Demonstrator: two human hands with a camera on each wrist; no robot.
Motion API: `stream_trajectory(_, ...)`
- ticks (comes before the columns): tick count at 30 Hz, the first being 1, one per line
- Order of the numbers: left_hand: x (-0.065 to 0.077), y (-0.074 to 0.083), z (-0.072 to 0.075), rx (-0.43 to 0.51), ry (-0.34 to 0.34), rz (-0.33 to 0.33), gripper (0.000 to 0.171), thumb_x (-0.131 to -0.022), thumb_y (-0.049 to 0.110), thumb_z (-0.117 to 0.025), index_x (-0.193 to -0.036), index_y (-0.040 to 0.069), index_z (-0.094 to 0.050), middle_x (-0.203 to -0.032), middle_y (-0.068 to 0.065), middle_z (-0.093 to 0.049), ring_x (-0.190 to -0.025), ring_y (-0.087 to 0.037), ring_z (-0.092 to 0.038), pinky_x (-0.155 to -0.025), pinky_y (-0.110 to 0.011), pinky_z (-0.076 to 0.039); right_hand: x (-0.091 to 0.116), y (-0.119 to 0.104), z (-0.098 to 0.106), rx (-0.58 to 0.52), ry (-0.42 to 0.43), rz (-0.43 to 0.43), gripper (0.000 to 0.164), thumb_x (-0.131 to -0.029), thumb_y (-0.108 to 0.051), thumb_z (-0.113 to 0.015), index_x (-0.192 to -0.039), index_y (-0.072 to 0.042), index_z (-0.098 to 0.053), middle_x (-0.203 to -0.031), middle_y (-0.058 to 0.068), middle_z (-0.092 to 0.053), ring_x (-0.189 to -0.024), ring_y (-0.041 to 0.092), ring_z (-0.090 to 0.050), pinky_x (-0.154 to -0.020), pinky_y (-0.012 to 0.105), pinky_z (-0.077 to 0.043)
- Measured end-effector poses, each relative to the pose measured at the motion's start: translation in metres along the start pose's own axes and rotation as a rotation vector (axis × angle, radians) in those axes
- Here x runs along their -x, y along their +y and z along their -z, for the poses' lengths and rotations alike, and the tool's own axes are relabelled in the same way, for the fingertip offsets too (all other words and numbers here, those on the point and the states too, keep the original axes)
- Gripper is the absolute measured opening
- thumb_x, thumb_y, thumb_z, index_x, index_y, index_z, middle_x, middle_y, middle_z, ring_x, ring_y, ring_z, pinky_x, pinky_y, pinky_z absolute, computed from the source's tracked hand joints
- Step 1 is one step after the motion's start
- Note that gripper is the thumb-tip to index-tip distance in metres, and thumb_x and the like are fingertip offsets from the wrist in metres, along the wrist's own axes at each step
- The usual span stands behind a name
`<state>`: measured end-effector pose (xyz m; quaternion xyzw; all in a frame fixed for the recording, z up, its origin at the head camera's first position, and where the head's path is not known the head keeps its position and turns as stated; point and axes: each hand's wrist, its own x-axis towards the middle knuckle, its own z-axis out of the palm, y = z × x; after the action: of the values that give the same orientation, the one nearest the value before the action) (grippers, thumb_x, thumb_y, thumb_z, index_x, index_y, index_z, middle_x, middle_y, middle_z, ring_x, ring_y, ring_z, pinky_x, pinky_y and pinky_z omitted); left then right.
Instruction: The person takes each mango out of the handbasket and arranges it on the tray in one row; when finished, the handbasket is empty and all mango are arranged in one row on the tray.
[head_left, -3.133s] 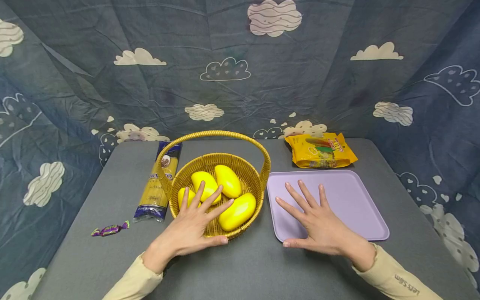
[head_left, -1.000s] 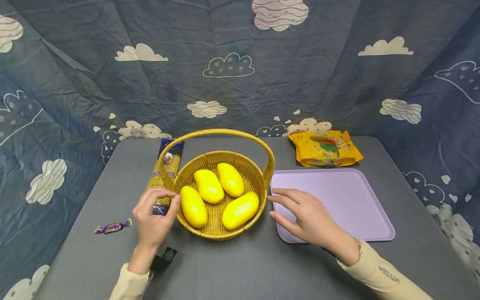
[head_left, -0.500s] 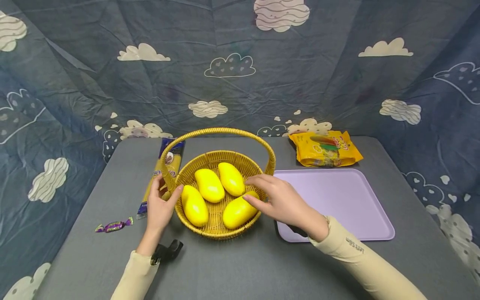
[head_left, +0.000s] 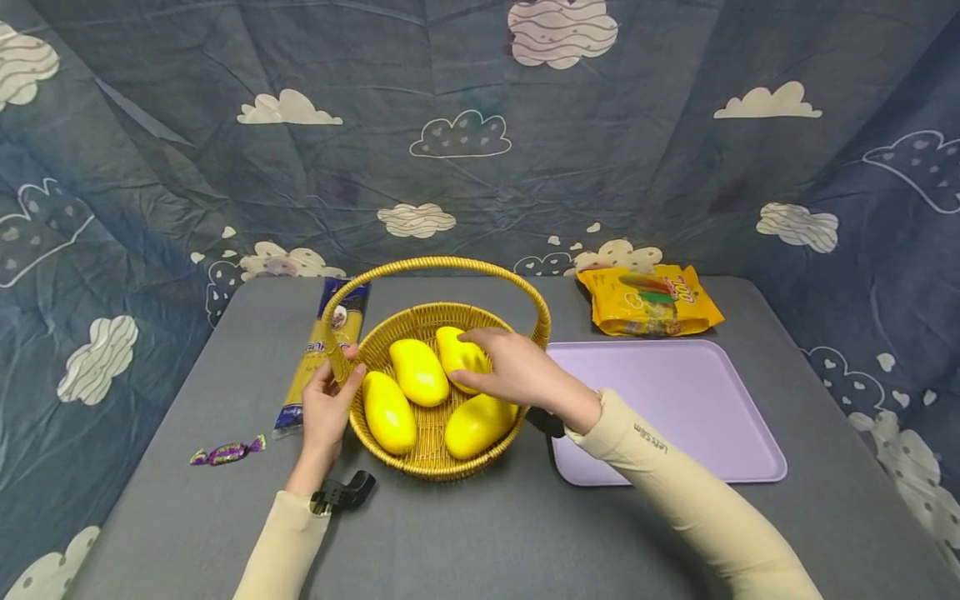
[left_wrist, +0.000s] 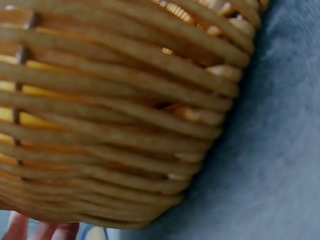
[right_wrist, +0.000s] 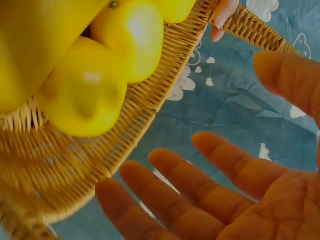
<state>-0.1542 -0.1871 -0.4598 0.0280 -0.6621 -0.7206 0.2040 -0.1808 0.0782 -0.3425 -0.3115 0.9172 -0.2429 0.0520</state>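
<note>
A golden wicker basket point(head_left: 432, 468) with a tall arched handle stands mid-table, holding several yellow mangoes point(head_left: 388, 414). At its left side, my left hand point(head_left: 324, 421) grips the rim by the foot of the handle, thumb on the inner side. The basket's woven wall point(left_wrist: 115, 110) fills most of the left wrist view, with fingertips point(left_wrist: 45, 231) showing below it. My right hand point(head_left: 521, 371) hovers over the basket's right half, partly covering the back-right mango point(head_left: 452, 346). In the right wrist view, its fingers point(right_wrist: 175, 175) are spread and hold nothing, apart from the mangoes.
A lilac tray point(head_left: 675, 417) lies right of the basket, with a yellow snack bag point(head_left: 648, 302) behind it. Left of the basket are a spaghetti packet point(head_left: 298, 387) and a purple wrapped candy point(head_left: 227, 452). A cloud-patterned cloth point(head_left: 360, 192) hangs behind the grey table.
Both hands were spread flat above the basket and tray at first. The left moved to the basket's left rim and took hold; the right moved left from the tray to over the mangoes.
</note>
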Motion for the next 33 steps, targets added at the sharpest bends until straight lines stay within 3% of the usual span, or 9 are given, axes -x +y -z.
stream_trajectory(9, 0.002, -0.007, -0.002, 0.127, -0.021, 0.066, 0.037, -0.091, 0.009, -0.064, -0.121, -0.008, -0.054, -0.136, -0.013, -0.051, -0.125, -0.02, -0.045, -0.098, -0.026, -0.04, -0.029, 0.002, -0.006, -0.019, -0.127, -0.096, 0.06, -0.087, -0.037, -0.067, -0.134, -0.004, -0.05, -0.131, 0.01, -0.055, -0.122, 0.027, -0.048, -0.102, 0.039, -0.036)
stream_trajectory(16, 0.003, -0.01, -0.003, 0.188, -0.034, 0.082, 0.023, -0.091, 0.009, -0.063, -0.109, -0.003, -0.057, -0.138, -0.011, -0.049, -0.129, -0.019, -0.041, -0.102, -0.027, -0.035, -0.045, 0.008, -0.01, -0.028, -0.155, -0.187, 0.063, -0.085, -0.037, -0.07, -0.136, -0.006, -0.05, -0.135, 0.012, -0.051, -0.128, 0.029, -0.041, -0.105, 0.041, -0.031)
stream_trajectory(24, 0.002, -0.012, -0.002, 0.21, -0.046, 0.097, 0.026, -0.092, 0.009, -0.063, -0.112, -0.005, -0.054, -0.14, -0.012, -0.047, -0.13, -0.02, -0.04, -0.103, -0.027, -0.035, -0.057, 0.015, -0.017, -0.013, -0.181, -0.261, 0.07, -0.082, -0.04, -0.072, -0.138, -0.007, -0.045, -0.136, 0.013, -0.048, -0.127, 0.029, -0.04, -0.102, 0.04, -0.035)
stream_trajectory(33, 0.002, -0.011, -0.002, 0.236, -0.057, 0.103, 0.013, -0.092, 0.009, -0.062, -0.104, 0.009, -0.057, -0.14, -0.011, -0.047, -0.13, -0.02, -0.039, -0.104, -0.027, -0.034, -0.059, 0.019, -0.026, -0.002, -0.186, -0.301, 0.077, -0.08, -0.044, -0.073, -0.139, -0.005, -0.042, -0.134, 0.015, -0.049, -0.123, 0.028, -0.043, -0.099, 0.04, -0.038)
